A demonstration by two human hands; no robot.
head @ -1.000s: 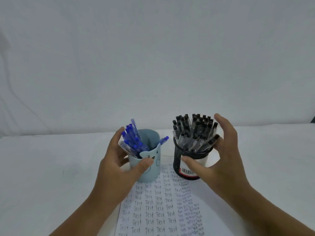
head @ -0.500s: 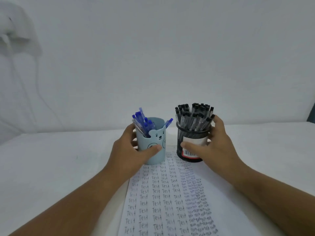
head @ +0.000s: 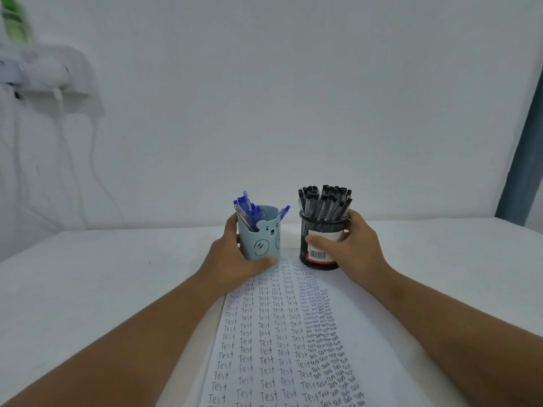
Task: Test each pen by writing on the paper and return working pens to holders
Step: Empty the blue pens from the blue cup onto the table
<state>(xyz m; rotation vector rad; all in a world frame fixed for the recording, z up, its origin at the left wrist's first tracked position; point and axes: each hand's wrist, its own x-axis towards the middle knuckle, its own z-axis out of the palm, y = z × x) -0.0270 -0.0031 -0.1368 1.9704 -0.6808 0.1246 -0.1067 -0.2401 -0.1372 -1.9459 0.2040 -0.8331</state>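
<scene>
A light blue bear-faced holder (head: 264, 240) stands upright at the far end of the paper (head: 282, 333), filled with several blue pens (head: 249, 211). My left hand (head: 232, 259) grips it from the left, thumb across its base. To its right stands a black mesh holder (head: 317, 230) packed with several black pens (head: 324, 202). My right hand (head: 349, 249) grips that holder from the right, thumb on its white barcode label. The paper is covered with rows of the handwritten word "Test".
A white table (head: 102, 283) runs to a white wall. A white wall fixture with hanging cords (head: 50, 80) sits at upper left. A blue-grey vertical edge (head: 526, 160) stands at far right.
Both holders have moved away from me and now stand on the table at the paper's far end. My hands have slid lower on them and keep their grip. The view has tilted up.
</scene>
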